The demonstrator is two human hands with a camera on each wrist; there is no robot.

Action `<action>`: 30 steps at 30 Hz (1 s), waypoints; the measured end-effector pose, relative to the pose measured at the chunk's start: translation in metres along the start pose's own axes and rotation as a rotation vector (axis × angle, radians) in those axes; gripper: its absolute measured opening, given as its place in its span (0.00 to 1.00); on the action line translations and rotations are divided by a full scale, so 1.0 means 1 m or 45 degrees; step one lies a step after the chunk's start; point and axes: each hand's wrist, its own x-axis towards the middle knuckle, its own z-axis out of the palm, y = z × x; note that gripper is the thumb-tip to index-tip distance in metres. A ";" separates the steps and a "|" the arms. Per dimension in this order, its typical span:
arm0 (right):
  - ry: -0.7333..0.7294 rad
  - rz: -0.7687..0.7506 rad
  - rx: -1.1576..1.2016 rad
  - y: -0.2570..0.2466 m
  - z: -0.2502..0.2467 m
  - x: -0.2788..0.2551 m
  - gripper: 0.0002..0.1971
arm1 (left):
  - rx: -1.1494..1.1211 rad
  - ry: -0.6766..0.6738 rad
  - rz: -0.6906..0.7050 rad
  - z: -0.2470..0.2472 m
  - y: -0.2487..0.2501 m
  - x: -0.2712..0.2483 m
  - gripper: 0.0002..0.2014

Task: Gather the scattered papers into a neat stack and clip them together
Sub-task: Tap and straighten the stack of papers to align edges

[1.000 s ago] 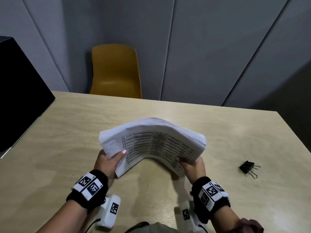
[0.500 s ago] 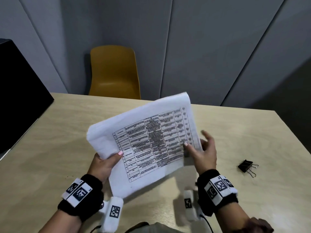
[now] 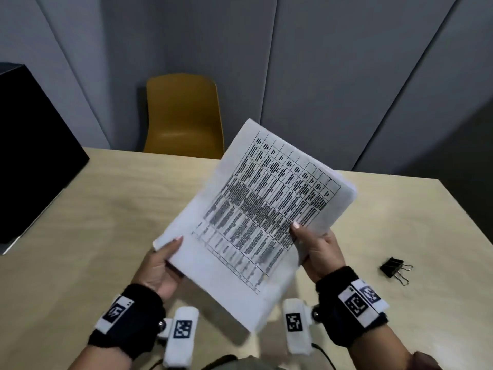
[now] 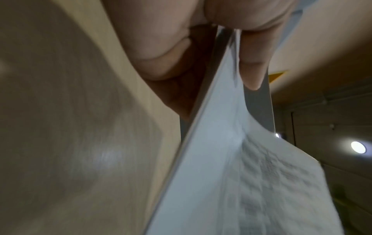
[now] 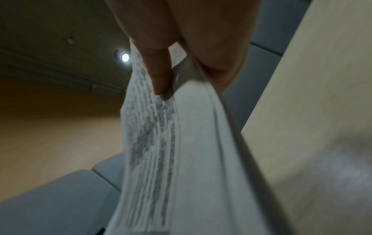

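Note:
A stack of white papers [image 3: 256, 217] with a printed table on top is held tilted in the air above the table, its long axis running from lower left to upper right. My left hand [image 3: 162, 260] grips its left edge, thumb on top. My right hand [image 3: 317, 244] grips the right edge, thumb on the printed sheet. In the left wrist view the thumb [image 4: 253, 70] presses the papers [image 4: 241, 174] against the fingers beneath. In the right wrist view the thumb [image 5: 159, 73] lies on the papers [image 5: 171, 151]. A black binder clip [image 3: 394, 268] lies on the table, right of my right hand.
The light wooden table [image 3: 93, 222] stretches under the hands. A yellow chair [image 3: 184, 116] stands behind its far edge against grey wall panels. A black panel [image 3: 29, 145] stands at the table's left side.
The stack went from bent flat between both hands to held up, then turned clockwise so its top points upper right. My right hand regripped the right edge.

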 end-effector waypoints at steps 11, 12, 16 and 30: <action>-0.055 -0.100 -0.538 0.007 0.011 -0.001 0.03 | 0.883 -0.121 0.210 0.040 0.026 0.009 0.24; -0.025 -0.131 -0.538 0.004 0.014 -0.001 0.03 | 0.941 -0.109 0.292 0.047 0.027 0.009 0.13; -0.002 -0.270 -0.573 -0.002 0.017 0.000 0.13 | 1.023 -0.211 0.532 0.063 0.033 0.007 0.10; -0.012 -0.492 -0.492 -0.016 0.027 0.003 0.14 | 1.054 -0.046 0.792 0.069 0.033 0.010 0.11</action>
